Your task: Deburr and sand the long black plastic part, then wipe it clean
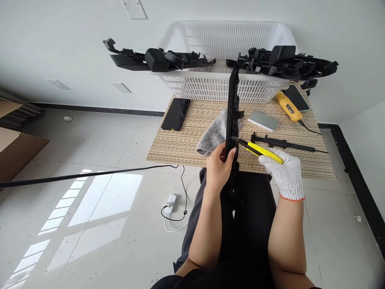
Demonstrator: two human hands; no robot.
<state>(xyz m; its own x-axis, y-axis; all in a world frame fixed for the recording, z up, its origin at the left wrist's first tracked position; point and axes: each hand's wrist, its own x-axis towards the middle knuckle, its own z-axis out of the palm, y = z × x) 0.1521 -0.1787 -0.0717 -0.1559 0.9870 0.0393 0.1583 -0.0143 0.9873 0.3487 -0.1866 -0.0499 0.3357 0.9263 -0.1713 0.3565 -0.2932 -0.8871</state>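
Note:
My bare left hand grips a long black plastic part that stands on edge, running from my lap up across the table. My right hand, in a white knit glove, is closed on a yellow utility knife. The knife's blade tip touches the part's right edge just above my left thumb. A grey cloth lies on the table under the part.
The striped wooden table carries a white mesh basket with black plastic parts across its rim, a phone, a grey block, a black caliper and a yellow tool. A cable and power strip lie on the floor.

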